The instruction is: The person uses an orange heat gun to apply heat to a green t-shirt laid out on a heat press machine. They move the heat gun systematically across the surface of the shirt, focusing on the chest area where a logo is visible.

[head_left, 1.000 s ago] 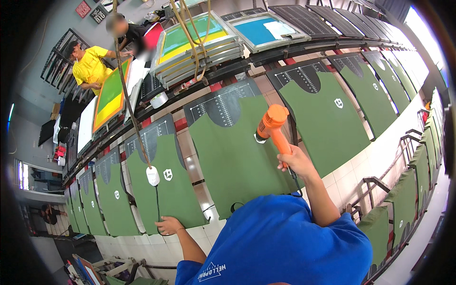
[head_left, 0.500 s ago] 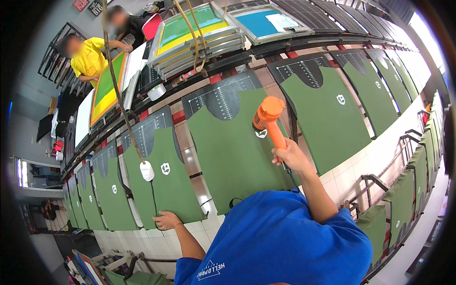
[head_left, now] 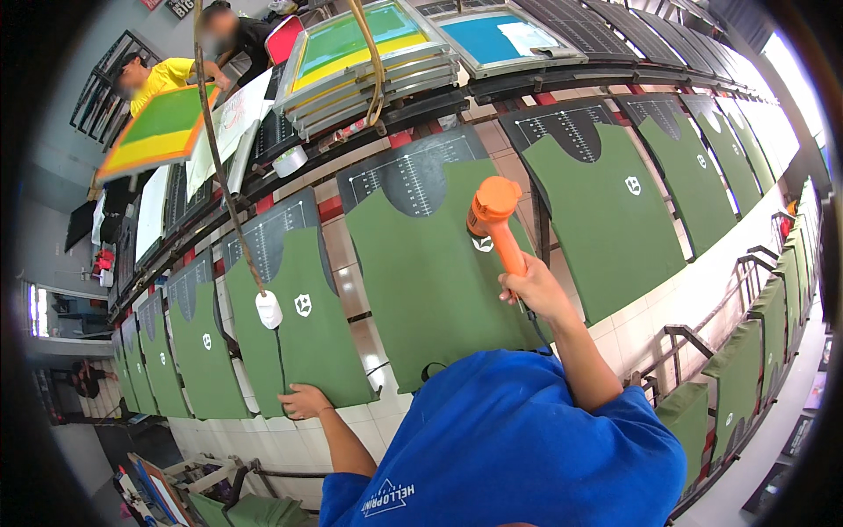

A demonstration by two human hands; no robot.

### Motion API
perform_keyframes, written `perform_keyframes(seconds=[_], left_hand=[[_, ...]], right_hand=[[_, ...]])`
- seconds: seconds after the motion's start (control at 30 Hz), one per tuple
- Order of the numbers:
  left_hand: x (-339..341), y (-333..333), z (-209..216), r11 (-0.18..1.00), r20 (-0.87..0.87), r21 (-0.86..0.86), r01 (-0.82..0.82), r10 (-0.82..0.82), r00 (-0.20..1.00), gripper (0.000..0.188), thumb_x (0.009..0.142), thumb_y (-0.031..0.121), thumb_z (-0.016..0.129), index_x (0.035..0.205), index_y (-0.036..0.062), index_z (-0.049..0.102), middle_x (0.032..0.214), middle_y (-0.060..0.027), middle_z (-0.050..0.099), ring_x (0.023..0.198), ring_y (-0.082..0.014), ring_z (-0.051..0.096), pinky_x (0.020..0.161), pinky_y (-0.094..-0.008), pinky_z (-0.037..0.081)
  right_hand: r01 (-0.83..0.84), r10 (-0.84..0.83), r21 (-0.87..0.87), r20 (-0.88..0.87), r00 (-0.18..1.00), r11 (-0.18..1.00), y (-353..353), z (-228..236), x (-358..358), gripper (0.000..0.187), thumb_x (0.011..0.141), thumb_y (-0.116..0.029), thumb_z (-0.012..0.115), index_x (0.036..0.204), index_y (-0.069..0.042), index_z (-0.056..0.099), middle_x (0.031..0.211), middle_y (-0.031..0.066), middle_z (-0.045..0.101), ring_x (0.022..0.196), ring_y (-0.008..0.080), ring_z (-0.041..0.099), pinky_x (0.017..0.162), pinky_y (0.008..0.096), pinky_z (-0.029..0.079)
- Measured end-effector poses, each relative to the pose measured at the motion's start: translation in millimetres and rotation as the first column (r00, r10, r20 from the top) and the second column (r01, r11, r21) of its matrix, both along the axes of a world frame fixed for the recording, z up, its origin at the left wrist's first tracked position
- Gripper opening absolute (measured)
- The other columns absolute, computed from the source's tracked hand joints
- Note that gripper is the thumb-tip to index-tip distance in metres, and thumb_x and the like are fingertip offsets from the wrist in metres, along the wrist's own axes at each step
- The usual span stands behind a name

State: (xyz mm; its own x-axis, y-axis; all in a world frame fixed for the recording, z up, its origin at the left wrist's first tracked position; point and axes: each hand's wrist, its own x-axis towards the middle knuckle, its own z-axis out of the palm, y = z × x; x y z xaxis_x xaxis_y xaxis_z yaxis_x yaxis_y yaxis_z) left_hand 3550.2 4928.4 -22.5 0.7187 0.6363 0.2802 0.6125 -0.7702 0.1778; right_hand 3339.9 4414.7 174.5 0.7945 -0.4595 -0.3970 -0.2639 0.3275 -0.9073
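My right hand (head_left: 537, 290) grips the handle of an orange hair dryer (head_left: 497, 200). Its nozzle points down over a white shield emblem (head_left: 482, 246) on a green fabric panel (head_left: 404, 290), partly covering that emblem. The panel lies on a black printing board (head_left: 457, 145) with white ruler marks. At the lower edge of the neighbouring green panel (head_left: 329, 360) on the left, my left hand (head_left: 306, 402) is closed around a black cord (head_left: 280, 360). This cord leads up to a white socket (head_left: 269, 310) hanging from a brown cable. Another shield emblem (head_left: 303, 305) shows beside the socket.
More green panels (head_left: 606, 220) on boards line the slanted rack both ways. Stacked metal-framed screens (head_left: 369, 83) and a blue screen (head_left: 492, 39) sit on the far rack. A co-worker in yellow holds an orange-framed screen (head_left: 158, 136). Another row of panels (head_left: 738, 378) stands at right.
The co-worker in yellow has lifted the orange-framed screen and swung it left, uncovering a white sheet. My hands, the dryer and the cord have barely shifted.
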Motion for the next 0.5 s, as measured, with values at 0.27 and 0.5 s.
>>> perform_keyframes(seconds=[0.27, 0.5], left_hand=[[-2.2, -9.0, 6.9, 1.0, -0.006, -0.026, -0.007, 0.006, 1.0, 0.058, 0.1, 0.039, 0.045, 0.145, 0.0046, 0.032, 0.135, -0.0274, 0.045, 0.127, -0.0497, 0.04, 0.106, -0.0584, 0.032], [-1.4, -0.9, 2.3, 1.0, -0.004, -0.001, 0.008, -0.008, 1.0, 0.058, 0.1, 0.039, 0.044, 0.145, 0.0055, 0.032, 0.136, -0.0271, 0.045, 0.127, -0.0508, 0.039, 0.105, -0.0589, 0.033]], right_hand=[[0.046, -0.046, 0.005, -0.041, 0.998, 0.999, -5.7, 3.2, 1.2, 0.037, 0.085, -0.008, 0.061, 0.119, 0.003, 0.049, 0.078, 0.0019, 0.055, 0.063, 0.0111, 0.06, 0.056, 0.0247, 0.049], [0.052, -0.05, 0.025, -0.066, 0.997, 0.998, -10.3, 6.0, -1.5, 0.036, 0.086, -0.008, 0.061, 0.118, 0.003, 0.05, 0.078, 0.0018, 0.055, 0.063, 0.0109, 0.06, 0.056, 0.025, 0.05]])
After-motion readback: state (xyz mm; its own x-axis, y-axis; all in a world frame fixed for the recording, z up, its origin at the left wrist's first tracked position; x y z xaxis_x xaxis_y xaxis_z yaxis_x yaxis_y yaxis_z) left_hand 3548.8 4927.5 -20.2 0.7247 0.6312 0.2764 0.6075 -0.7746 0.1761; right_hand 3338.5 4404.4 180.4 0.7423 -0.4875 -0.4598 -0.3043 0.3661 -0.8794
